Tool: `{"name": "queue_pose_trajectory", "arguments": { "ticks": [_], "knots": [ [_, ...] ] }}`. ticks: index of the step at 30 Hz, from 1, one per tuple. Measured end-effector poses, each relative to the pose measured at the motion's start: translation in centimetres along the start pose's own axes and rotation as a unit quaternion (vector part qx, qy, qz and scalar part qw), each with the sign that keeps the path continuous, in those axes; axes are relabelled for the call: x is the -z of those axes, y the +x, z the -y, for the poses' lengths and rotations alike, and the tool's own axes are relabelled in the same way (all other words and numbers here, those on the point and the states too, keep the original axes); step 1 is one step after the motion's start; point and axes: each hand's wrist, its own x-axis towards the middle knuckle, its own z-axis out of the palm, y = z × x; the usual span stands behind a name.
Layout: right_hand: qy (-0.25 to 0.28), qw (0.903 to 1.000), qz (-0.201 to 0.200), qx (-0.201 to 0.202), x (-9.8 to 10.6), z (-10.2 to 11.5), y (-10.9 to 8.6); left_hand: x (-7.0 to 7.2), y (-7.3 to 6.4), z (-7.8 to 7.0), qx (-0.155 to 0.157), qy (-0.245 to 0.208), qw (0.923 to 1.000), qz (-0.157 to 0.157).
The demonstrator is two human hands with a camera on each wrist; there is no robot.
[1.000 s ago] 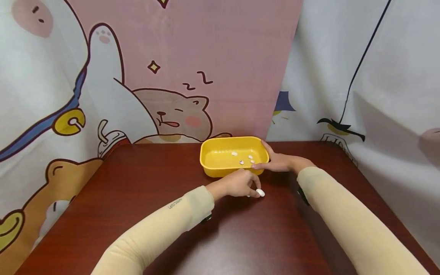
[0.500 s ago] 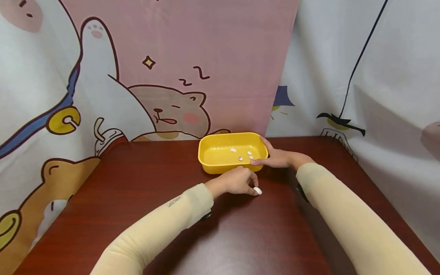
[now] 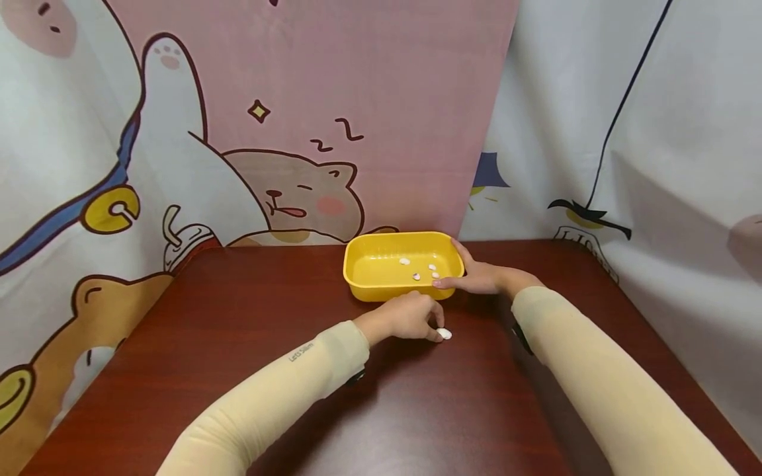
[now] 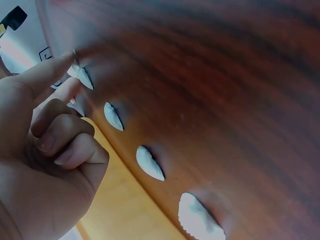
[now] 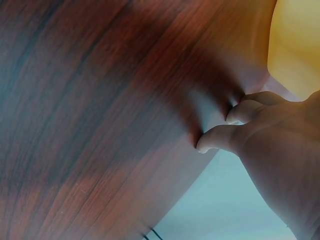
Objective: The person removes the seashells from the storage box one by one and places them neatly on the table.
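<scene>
A yellow plastic basin (image 3: 378,293) stands toward the back of the table, with several small white seashells (image 3: 405,262) inside. My left hand (image 3: 409,316) is in front of it, thumb and index finger pinching a white seashell (image 3: 444,334) low at the tabletop; its other fingers are curled in. The left wrist view shows that pinched shell (image 4: 83,76) at the end of a row of further shells (image 4: 150,163) beside the basin. From above, the hand hides this row. My right hand (image 3: 481,276) holds the basin's right end, thumb over the front rim.
The dark red-brown wooden table (image 3: 286,423) spreads out toward the viewer and to both sides. Right behind the basin hangs a pink and white cartoon-printed curtain (image 3: 411,132), which also runs along both sides.
My left hand and its shell have shifted slightly left relative to the basin. A white bit seen under that hand earlier is now out of sight. The right hand keeps its hold.
</scene>
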Motion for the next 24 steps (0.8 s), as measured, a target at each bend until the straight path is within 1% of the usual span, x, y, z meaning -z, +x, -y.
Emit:
{"name": "queue_pose_trajectory", "arguments": {
  "ticks": [8, 11, 17, 20, 24],
  "knots": [
    [0.002, 1.0, 0.001, -0.003, 0.0, 0.0, 0.1, 0.0, 0.0, 0.2, -0.009, -0.021, 0.9997, -0.003],
    [0.004, 1.0, 0.003, -0.002, 0.0, 0.0, 0.1, 0.0, 0.0, 0.2, -0.011, -0.024, 0.9996, -0.005],
    [0.006, 1.0, 0.003, -0.004, 0.0, -0.1, 0.1, 0.1, 0.0, 0.2, -0.007, -0.021, 0.9997, -0.004],
    [0.006, 1.0, 0.004, -0.002, -0.1, 0.1, 0.0, 0.6, -0.2, 0.3, -0.005, -0.031, 0.9995, -0.003],
    [0.001, 1.0, 0.004, 0.006, 0.0, 0.2, -0.1, 2.2, -0.4, 0.2, -0.023, -0.045, 0.9986, -0.015]
  ]
}}
